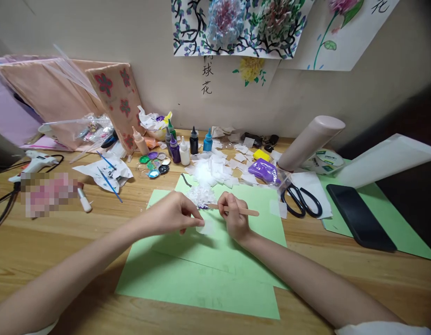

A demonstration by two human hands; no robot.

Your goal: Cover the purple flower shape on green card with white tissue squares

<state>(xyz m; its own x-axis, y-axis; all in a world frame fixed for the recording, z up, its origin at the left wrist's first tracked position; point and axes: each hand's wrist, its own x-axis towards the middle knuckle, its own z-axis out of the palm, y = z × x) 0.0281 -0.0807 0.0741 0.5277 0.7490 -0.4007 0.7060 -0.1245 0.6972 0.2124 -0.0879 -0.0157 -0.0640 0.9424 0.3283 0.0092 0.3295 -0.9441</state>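
Between thumb and fingers, my left hand [178, 215] pinches a small white paper square [207, 227] just above the green paper [215, 253]. My right hand [234, 215] is closed around a wooden craft stick [248, 212]. The stick's far end points left and reaches a cluster of crumpled white paper pieces [200, 195] on the green sheet. A little purple shows at the lower edge of that cluster. Behind it lies a heap of loose white paper squares [213, 170].
Several paint bottles [193, 140] and open paint pots [154, 164] stand behind on the left. Black-handled scissors [301, 201], a purple clay pack [264, 170] and a black phone [360, 216] lie right. A glue gun [34, 163] and paintbrushes [110, 185] lie left.
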